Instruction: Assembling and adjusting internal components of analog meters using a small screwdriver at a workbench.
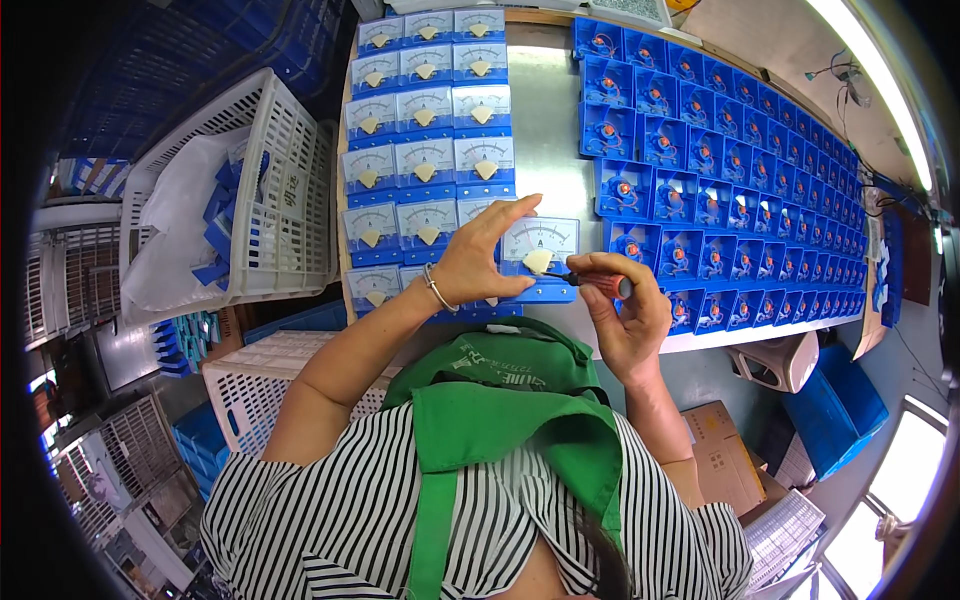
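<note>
In front of me, at the near edge of the bench, lies a panel meter [541, 240] with a white dial, a cream fan-shaped piece and a blue base. My left hand [468, 258] grips it from the left, index finger along the top edge and thumb near the lower edge. My right hand [634, 318] is closed around a screwdriver [604, 286] with a red and black handle. Its dark shaft points left, its end at the meter's lower part by the cream piece. The tip is too small to make out.
Rows of similar meters [424, 157] stand left of my hands. To the right are many open blue housings [662, 145] with orange parts inside. A white crate [300, 205] with blue pieces sits far left, and a cardboard box [722, 455] lies below the bench at right.
</note>
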Available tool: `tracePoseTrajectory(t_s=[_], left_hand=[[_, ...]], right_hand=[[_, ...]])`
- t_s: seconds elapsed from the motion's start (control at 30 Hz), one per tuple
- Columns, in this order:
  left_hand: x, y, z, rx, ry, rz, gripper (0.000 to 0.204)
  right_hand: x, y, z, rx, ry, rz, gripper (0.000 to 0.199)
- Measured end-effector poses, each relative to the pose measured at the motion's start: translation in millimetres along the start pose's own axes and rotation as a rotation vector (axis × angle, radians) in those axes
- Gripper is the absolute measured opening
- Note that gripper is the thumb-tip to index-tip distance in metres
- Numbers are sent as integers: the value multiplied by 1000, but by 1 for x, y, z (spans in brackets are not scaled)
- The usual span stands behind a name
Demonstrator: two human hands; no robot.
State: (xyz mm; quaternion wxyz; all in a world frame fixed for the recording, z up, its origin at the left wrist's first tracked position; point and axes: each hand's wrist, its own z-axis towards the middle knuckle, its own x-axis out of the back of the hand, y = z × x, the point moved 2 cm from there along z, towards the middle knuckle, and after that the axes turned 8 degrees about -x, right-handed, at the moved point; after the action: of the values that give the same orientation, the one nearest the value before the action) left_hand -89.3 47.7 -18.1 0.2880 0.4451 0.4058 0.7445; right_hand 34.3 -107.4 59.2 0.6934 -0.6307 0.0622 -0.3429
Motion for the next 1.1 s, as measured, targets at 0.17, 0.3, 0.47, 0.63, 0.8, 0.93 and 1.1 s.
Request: tracePoseTrajectory(t_s=[0.17, 0.3, 0.47, 0.63, 0.8, 0.93, 1.1], left_hand=[[-2, 5, -1, 22, 10, 9, 91], [-2, 6, -2, 25, 8, 11, 90], [-4, 6, -4, 29, -8, 27, 91], [-5, 4, -4, 37, -17, 37, 91], [-5, 2, -4, 56, -32, 15, 91], [-6, -3, -5, 54, -48, -7, 90], [2, -4, -4, 97, -13, -94, 92]], right_hand=[[-3, 15, -10, -80, 177, 100, 26], [-2, 15, -11, -82, 193, 91, 25], [-3, 18, -12, -113, 195, 122, 24], [-4, 22, -10, -137, 185, 143, 23], [-5, 24, -4, -175, 161, 151, 23], [0, 23, 1, -226, 109, 258, 19], [16, 28, 14, -265, 381, 721, 7]])
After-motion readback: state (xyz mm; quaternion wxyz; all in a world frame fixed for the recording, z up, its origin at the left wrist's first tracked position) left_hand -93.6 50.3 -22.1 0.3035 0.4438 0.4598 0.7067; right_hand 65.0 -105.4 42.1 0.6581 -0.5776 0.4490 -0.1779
